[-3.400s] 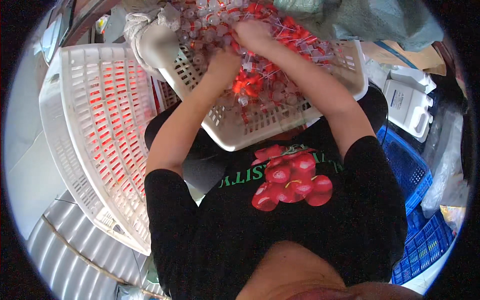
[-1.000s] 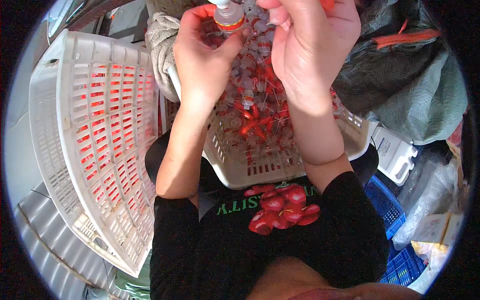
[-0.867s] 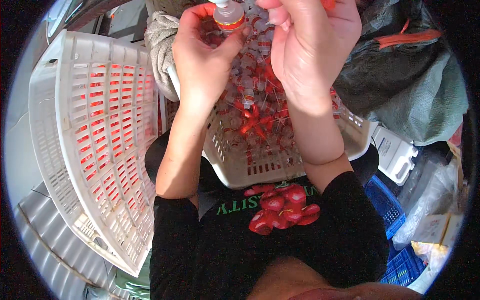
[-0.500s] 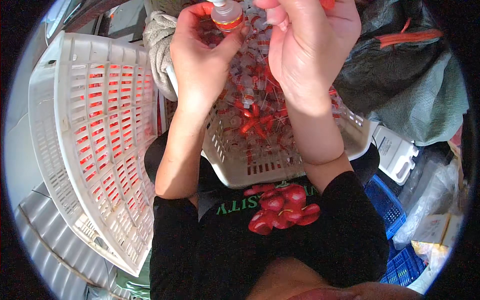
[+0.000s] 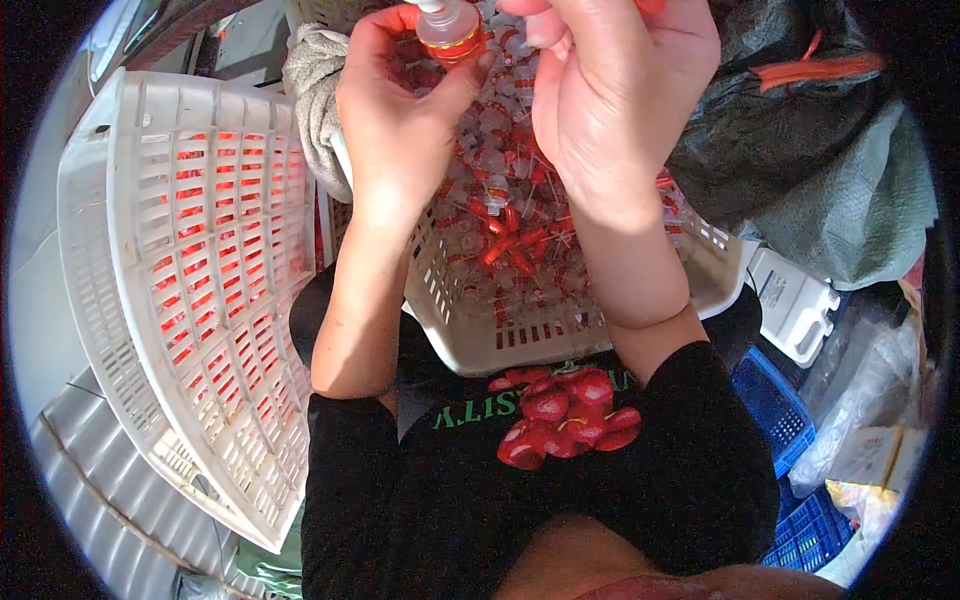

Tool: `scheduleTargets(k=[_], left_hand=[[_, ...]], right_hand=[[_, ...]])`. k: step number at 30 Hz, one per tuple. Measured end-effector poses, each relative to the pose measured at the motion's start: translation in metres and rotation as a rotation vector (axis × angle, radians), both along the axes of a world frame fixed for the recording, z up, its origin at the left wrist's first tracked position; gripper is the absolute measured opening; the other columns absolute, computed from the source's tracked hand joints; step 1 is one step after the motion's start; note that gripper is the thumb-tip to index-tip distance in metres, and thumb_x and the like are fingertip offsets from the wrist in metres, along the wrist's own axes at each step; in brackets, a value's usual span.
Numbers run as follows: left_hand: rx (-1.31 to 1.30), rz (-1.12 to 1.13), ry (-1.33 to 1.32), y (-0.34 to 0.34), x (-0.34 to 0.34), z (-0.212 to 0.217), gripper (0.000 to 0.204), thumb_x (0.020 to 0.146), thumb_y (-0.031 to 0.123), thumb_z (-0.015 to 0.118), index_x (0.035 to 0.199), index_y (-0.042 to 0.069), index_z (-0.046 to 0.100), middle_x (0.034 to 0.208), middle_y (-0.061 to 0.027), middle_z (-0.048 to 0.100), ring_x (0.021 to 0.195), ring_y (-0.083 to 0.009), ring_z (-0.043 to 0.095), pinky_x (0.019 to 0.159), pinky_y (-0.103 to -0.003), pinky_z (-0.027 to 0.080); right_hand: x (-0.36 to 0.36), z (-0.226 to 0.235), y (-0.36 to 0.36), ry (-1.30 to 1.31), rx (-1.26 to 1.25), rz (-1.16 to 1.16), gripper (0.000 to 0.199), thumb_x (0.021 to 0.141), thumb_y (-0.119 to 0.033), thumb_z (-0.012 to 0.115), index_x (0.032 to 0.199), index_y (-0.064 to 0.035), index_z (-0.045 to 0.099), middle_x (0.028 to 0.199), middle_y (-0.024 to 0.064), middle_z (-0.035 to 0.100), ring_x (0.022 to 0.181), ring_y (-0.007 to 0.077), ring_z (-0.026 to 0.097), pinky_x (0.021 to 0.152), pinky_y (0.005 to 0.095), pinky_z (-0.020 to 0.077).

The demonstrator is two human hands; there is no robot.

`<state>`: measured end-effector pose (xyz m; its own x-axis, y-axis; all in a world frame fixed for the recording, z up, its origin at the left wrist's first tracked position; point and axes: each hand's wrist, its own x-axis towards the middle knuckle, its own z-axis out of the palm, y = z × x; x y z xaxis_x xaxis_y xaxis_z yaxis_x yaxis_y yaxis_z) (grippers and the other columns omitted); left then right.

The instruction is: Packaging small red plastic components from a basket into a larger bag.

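Both hands are up out of the crate point(image 5: 480, 362) now | I see left hand point(image 5: 400, 130) clamped on a bottle point(image 5: 450, 32), aloft over that crate | right hand point(image 5: 622, 100) curled close by (cropped up top; its grip I can't tell) | work looks narrowed to one bottle

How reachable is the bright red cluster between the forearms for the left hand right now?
Probably not without letting go of the clear bottle that the left hand holds. Otherwise the way looks open: the bright red cluster seems uncovered, in the white basket.
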<state>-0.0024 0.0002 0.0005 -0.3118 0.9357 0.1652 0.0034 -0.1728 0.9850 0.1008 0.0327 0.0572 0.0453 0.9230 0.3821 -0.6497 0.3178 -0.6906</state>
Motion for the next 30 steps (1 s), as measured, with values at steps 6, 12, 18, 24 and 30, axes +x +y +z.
scheduleTargets(k=[6,12,18,24,30], left_hand=[[0.015,-0.016,-0.043,0.002,0.002,0.002,0.035,0.075,-0.007,0.063,0.105,-0.002,0.047,0.098,-0.0093,0.059,0.091,-0.0148,0.057,0.081,-0.026,0.044],[0.037,0.018,0.03,0.002,0.007,0.013,0.033,0.07,-0.001,0.07,0.097,-0.001,0.051,0.086,-0.0067,0.062,0.077,-0.0102,0.058,0.071,-0.023,0.047],[0.002,0.059,0.309,-0.005,0.007,-0.003,0.037,0.068,-0.002,0.07,0.099,-0.001,0.05,0.086,-0.0047,0.061,0.078,-0.0124,0.058,0.073,-0.025,0.047],[0.013,-0.323,0.11,-0.091,0.065,0.036,0.038,0.074,0.002,0.064,0.108,0.001,0.046,0.098,-0.0071,0.058,0.089,-0.0148,0.056,0.08,-0.028,0.044],[0.012,-0.584,-0.723,-0.166,0.097,0.035,0.036,0.087,0.018,0.048,0.119,0.003,0.038,0.099,-0.0077,0.051,0.078,-0.0134,0.049,0.069,-0.026,0.039]], right_hand=[[-0.002,-0.013,0.016,0.074,0.287,0.025,0.007,0.081,0.003,0.056,0.087,0.0022,0.053,0.078,0.007,0.058,0.061,0.0081,0.054,0.054,0.0203,0.0471],[0.004,0.003,-0.001,-0.004,0.06,0.043,0.008,0.082,0.001,0.056,0.089,0.0023,0.053,0.076,0.0054,0.057,0.062,0.0068,0.054,0.053,0.0194,0.0455],[0.022,0.019,-0.034,-0.104,-0.085,-0.032,0.009,0.085,-0.004,0.054,0.092,0.0016,0.052,0.073,0.0046,0.057,0.062,0.0055,0.052,0.052,0.0166,0.0401],[0.075,0.069,-0.089,0.083,-0.052,0.078,0.011,0.089,-0.008,0.048,0.094,0.0009,0.052,0.072,0.0064,0.057,0.059,0.005,0.049,0.05,0.0152,0.0355],[0.095,0.072,-0.146,-0.182,-0.13,0.219,0.011,0.089,-0.004,0.045,0.094,0.0003,0.053,0.073,0.007,0.057,0.056,0.0041,0.045,0.049,0.0151,0.0354]])
